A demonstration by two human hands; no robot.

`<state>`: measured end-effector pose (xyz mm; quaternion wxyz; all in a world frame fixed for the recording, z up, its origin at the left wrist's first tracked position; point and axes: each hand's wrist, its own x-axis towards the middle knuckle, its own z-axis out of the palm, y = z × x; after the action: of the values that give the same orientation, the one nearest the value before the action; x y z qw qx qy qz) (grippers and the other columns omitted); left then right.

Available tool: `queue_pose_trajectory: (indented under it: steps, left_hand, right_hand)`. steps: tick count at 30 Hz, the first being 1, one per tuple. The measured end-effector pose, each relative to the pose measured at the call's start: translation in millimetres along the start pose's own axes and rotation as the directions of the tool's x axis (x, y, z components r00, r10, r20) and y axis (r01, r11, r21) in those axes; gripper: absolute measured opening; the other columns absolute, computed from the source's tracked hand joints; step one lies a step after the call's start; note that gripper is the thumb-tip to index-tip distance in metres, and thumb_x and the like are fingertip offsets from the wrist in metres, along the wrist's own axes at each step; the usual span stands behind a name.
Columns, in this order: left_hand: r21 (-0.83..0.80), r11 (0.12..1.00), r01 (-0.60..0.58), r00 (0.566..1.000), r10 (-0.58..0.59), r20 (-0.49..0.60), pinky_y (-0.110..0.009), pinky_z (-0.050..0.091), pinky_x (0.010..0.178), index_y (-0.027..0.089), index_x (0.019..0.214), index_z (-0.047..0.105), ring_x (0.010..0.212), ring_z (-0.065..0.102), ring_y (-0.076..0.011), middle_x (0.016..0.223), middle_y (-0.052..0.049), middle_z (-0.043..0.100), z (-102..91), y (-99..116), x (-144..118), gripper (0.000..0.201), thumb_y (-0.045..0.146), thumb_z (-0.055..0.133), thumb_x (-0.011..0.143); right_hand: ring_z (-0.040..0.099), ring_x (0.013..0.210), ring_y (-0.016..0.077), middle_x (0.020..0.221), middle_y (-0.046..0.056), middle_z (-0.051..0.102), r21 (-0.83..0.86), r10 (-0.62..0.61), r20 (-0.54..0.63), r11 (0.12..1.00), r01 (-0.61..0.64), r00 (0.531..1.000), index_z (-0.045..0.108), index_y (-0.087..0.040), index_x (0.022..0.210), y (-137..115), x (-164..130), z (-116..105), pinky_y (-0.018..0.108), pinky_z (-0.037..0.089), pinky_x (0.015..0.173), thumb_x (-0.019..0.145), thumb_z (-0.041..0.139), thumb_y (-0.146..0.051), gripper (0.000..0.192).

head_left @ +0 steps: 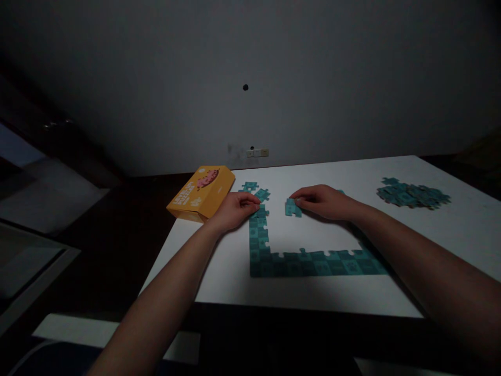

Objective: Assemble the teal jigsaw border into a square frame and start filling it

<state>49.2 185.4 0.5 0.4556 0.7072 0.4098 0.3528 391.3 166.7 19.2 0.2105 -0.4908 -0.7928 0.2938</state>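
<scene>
Teal jigsaw puzzle pieces are joined into a frame (297,263) along its left and near sides, with its right side partly behind my right arm. My right hand (323,201) pinches a loose puzzle piece (292,207) by its right edge, inside the frame's open middle. At the top of the left column, my left hand (237,209) has thumb and fingers closed on a puzzle piece (261,210); the fingertips partly cover it. Just beyond those fingers lie two loose puzzle pieces, a tilted one (262,195) and a farther one (250,186).
A yellow puzzle box (205,193) rests at the left edge of the white table (313,292), beside my left hand. A heap of loose teal pieces (413,196) lies on the right. Behind the table is a grey wall (176,94) with sockets (257,153).
</scene>
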Motion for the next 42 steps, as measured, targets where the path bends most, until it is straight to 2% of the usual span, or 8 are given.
queue_pose_trajectory:
  steps: [6,14,19,27,32,38,40,42]
  left_hand:
    - [0.206,0.973,-0.106,0.994,0.104,0.017,-0.038,0.063,0.091,0.020,0.108,0.089,0.098,0.079,-0.0230,0.107,-0.008,0.088,-1.5,-5.1,1.3,0.014,0.020,0.085,0.096]
    - [0.315,0.942,-0.114,0.994,0.108,0.035,-0.037,0.061,0.089,0.021,0.112,0.090,0.097,0.079,-0.0244,0.107,-0.008,0.089,0.5,-8.8,2.0,0.014,0.020,0.082,0.101]
    - [0.354,0.927,-0.122,0.992,0.116,0.040,-0.036,0.061,0.089,0.021,0.112,0.090,0.097,0.080,-0.0238,0.107,-0.007,0.089,1.0,-10.6,2.7,0.013,0.020,0.083,0.102]
    - [0.404,0.908,-0.115,0.993,0.106,0.044,-0.038,0.062,0.093,0.021,0.111,0.090,0.095,0.081,-0.0239,0.106,-0.006,0.089,0.9,-7.8,3.0,0.015,0.017,0.086,0.097]
    - [0.401,0.911,-0.095,0.995,0.083,0.048,-0.037,0.062,0.089,0.022,0.112,0.089,0.093,0.081,-0.0237,0.103,-0.005,0.088,1.5,-7.7,3.9,0.016,0.018,0.086,0.096]
    - [0.453,0.879,-0.147,0.989,0.129,0.071,-0.039,0.061,0.099,0.023,0.115,0.088,0.106,0.082,-0.0260,0.113,-0.007,0.090,-0.2,0.5,-0.4,0.020,0.024,0.070,0.108]
    - [0.472,0.865,-0.168,0.985,0.134,0.106,-0.041,0.062,0.100,0.024,0.120,0.088,0.107,0.081,-0.0270,0.115,-0.007,0.089,-2.2,4.0,-3.1,0.020,0.028,0.077,0.104]
    - [0.492,0.848,-0.196,0.979,0.143,0.143,-0.042,0.062,0.102,0.025,0.124,0.088,0.106,0.079,-0.0282,0.118,-0.007,0.088,-4.2,6.3,-5.3,0.031,0.031,0.088,0.094]
  right_hand:
    - [0.080,0.091,0.0304,0.107,0.011,0.089,0.014,-0.014,-0.008,1.000,0.015,1.000,0.089,-0.024,0.131,5.6,1.1,1.9,0.043,0.060,0.086,0.107,0.068,-0.052,0.043]
    - [0.080,0.092,0.0311,0.108,0.011,0.089,0.012,-0.006,-0.025,1.000,0.006,1.000,0.090,-0.025,0.128,5.0,0.8,2.4,0.044,0.060,0.086,0.106,0.070,-0.050,0.040]
    - [0.079,0.092,0.0309,0.108,0.011,0.090,0.035,-0.001,-0.026,0.999,0.002,1.000,0.090,-0.025,0.127,2.7,0.7,2.2,0.045,0.061,0.088,0.103,0.074,-0.052,0.040]
    - [0.080,0.093,0.0295,0.109,0.011,0.089,-0.014,0.008,0.005,1.000,-0.008,1.000,0.088,-0.022,0.132,-1.0,0.0,-0.3,0.042,0.059,0.089,0.106,0.067,-0.052,0.045]
    - [0.079,0.093,0.0306,0.110,0.012,0.089,-0.005,0.003,0.001,1.000,-0.003,1.000,0.088,-0.022,0.132,-1.3,-0.3,-0.8,0.043,0.059,0.089,0.105,0.068,-0.057,0.048]
    - [0.077,0.090,0.0292,0.104,0.011,0.087,0.018,0.018,0.009,1.000,-0.018,1.000,0.086,-0.021,0.136,1.4,-0.3,0.1,0.042,0.059,0.087,0.104,0.070,-0.059,0.053]
    - [0.076,0.088,0.0279,0.100,0.010,0.086,0.022,0.015,-0.004,1.000,-0.015,1.000,0.086,-0.020,0.137,2.8,-0.2,0.3,0.042,0.059,0.087,0.103,0.071,-0.057,0.052]
    - [0.075,0.085,0.0266,0.095,0.008,0.084,0.027,0.007,-0.023,1.000,-0.006,1.000,0.087,-0.020,0.133,4.5,0.1,0.6,0.040,0.058,0.084,0.102,0.072,-0.054,0.049]
